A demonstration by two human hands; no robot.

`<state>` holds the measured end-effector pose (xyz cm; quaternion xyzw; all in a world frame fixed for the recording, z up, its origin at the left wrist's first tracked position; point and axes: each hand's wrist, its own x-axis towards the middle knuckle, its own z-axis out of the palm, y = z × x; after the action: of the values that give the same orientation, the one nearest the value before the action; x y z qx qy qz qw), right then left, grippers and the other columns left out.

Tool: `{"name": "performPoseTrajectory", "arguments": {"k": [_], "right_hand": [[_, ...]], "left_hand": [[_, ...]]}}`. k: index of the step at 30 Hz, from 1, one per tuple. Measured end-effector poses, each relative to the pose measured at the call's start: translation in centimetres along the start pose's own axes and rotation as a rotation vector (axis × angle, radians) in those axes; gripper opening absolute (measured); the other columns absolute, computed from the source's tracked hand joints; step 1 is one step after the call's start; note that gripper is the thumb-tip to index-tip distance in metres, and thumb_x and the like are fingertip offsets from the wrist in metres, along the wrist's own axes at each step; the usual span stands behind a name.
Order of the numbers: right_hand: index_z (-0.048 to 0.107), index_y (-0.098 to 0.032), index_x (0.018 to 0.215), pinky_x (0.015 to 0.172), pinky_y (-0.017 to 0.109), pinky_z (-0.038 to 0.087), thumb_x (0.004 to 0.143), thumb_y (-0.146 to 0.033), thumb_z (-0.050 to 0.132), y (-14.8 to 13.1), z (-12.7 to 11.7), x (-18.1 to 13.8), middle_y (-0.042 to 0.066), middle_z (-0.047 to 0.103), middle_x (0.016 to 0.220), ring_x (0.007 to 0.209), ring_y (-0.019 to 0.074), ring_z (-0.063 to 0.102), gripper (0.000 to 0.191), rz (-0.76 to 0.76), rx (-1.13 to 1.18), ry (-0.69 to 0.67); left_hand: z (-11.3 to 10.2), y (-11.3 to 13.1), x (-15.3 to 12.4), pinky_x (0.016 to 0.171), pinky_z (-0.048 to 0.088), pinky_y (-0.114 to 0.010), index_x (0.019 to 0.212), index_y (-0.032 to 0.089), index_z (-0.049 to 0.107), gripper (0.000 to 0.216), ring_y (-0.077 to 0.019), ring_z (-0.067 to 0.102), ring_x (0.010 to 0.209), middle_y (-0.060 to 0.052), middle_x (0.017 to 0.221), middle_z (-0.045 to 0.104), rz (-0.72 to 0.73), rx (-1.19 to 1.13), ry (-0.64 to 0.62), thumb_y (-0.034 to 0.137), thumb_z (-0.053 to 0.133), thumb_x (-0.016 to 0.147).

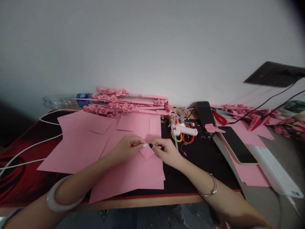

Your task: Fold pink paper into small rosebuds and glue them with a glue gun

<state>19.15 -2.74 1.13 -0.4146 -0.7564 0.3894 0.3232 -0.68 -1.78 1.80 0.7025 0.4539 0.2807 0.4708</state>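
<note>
A small folded piece of pink paper is pinched between my two hands, its lower corner pointing toward me. My left hand grips its left side, thumb and index finger pressed together. On the opposite side my right hand is closed on the same piece, the thumb near the left thumb. Beneath both hands lie large pink paper sheets, overlapping one another. Smaller pink squares rest on these just beyond my hands. The fingers partly cover the upper part of the folded piece.
Pink paper flowers on stems lie along the wall, beside a plastic bottle. Right of my hands are a glue gun and red-and-yellow scissors. Further right sit a phone and a white power strip. White cables cross the left side.
</note>
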Motion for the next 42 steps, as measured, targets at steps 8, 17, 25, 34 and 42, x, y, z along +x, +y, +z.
{"name": "performPoseTrajectory", "arguments": {"k": [8, 17, 25, 34, 42], "right_hand": [[0.053, -0.017, 0.064, 0.041, 0.019, 0.034, 0.085, -0.029, 0.053, 0.3, -0.3, 0.3, -0.003, 0.053, 0.052, 0.042, 0.0079, 0.043, 0.024, 0.166, 0.262, 0.146], [0.049, -0.018, 0.061, 0.039, 0.019, 0.028, 0.089, -0.036, 0.050, 0.3, -0.3, 0.3, -0.006, 0.046, 0.047, 0.038, 0.0066, 0.036, 0.033, 0.166, 0.302, 0.211], [0.048, -0.018, 0.062, 0.040, 0.019, 0.026, 0.090, -0.034, 0.049, 0.2, 0.0, 0.1, -0.006, 0.045, 0.047, 0.039, 0.0068, 0.035, 0.033, 0.206, 0.324, 0.224], [0.048, -0.019, 0.064, 0.042, 0.020, 0.028, 0.091, -0.032, 0.046, 0.0, 1.2, -0.4, -0.005, 0.044, 0.051, 0.043, 0.0083, 0.038, 0.030, 0.285, 0.341, 0.257], [0.043, -0.019, 0.062, 0.045, 0.021, 0.028, 0.092, -0.031, 0.042, 0.4, 1.9, -1.0, -0.005, 0.041, 0.051, 0.046, 0.0094, 0.038, 0.032, 0.204, 0.270, 0.231]], "left_hand": [[-0.7, -0.9, 0.2, 0.066, 0.045, -0.022, 0.078, 0.016, 0.068, 0.020, -0.0137, 0.060, 0.069, -0.001, 0.072, 0.067, -0.121, -0.090, 0.106, 0.035, 0.061, 0.081], [-0.8, -0.9, 0.6, 0.067, 0.051, -0.026, 0.066, 0.017, 0.057, 0.033, -0.0144, 0.062, 0.065, 0.002, 0.063, 0.061, -0.129, -0.170, 0.120, 0.046, 0.058, 0.081], [-1.0, -0.9, 0.6, 0.062, 0.049, -0.023, 0.060, 0.018, 0.054, 0.032, -0.0134, 0.058, 0.059, 0.002, 0.058, 0.058, -0.139, -0.196, 0.217, 0.044, 0.065, 0.076], [-1.3, -1.6, 0.6, 0.063, 0.049, -0.026, 0.064, 0.020, 0.056, 0.035, -0.0182, 0.059, 0.064, 0.000, 0.061, 0.058, -0.273, -0.185, 0.161, 0.050, 0.054, 0.082], [-1.1, -2.7, 0.5, 0.059, 0.043, -0.024, 0.060, 0.019, 0.052, 0.039, -0.0168, 0.055, 0.062, 0.001, 0.059, 0.054, -0.309, -0.074, 0.153, 0.050, 0.050, 0.084]]}}
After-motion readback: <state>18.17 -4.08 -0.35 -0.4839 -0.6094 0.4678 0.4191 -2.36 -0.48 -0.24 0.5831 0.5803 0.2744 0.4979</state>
